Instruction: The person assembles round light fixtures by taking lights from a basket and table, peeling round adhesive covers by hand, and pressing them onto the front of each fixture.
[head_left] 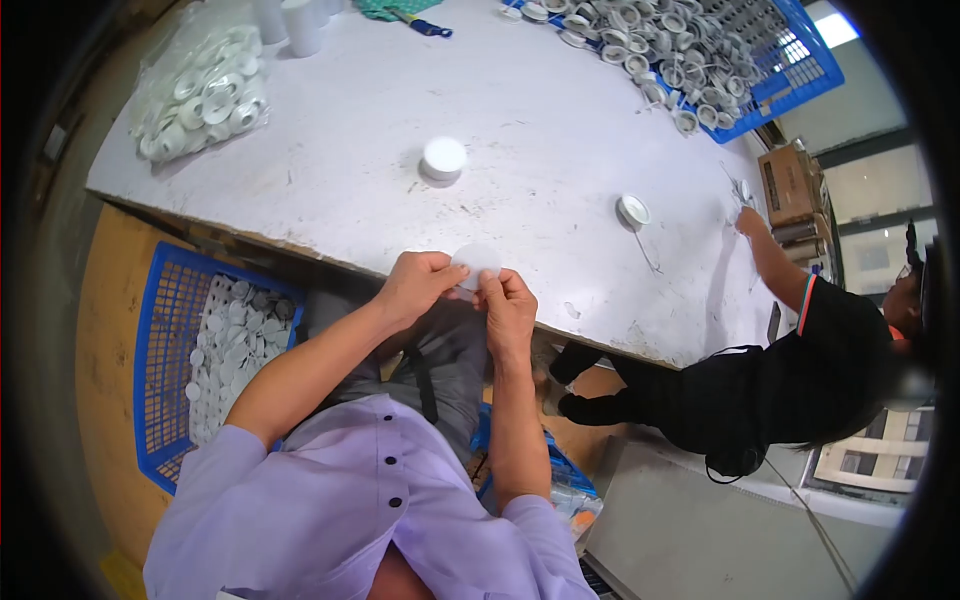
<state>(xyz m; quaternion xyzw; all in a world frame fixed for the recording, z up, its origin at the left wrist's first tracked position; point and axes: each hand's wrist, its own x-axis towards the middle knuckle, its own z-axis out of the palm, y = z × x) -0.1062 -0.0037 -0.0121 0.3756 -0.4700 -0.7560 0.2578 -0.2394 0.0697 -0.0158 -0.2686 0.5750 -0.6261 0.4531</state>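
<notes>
Two hands, left and right, pinch a thin white disc between thumbs and fingers, at the table's near edge. A round white piece stands farther in; a blue basket holding discs sits below the edge.

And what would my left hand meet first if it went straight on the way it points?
Your left hand would meet the white disc at its fingers first, then probably your right hand, though depth is unclear.

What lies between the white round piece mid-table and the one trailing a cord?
Bare, scuffed tabletop between the white round piece and the corded one, in the head view.
</notes>
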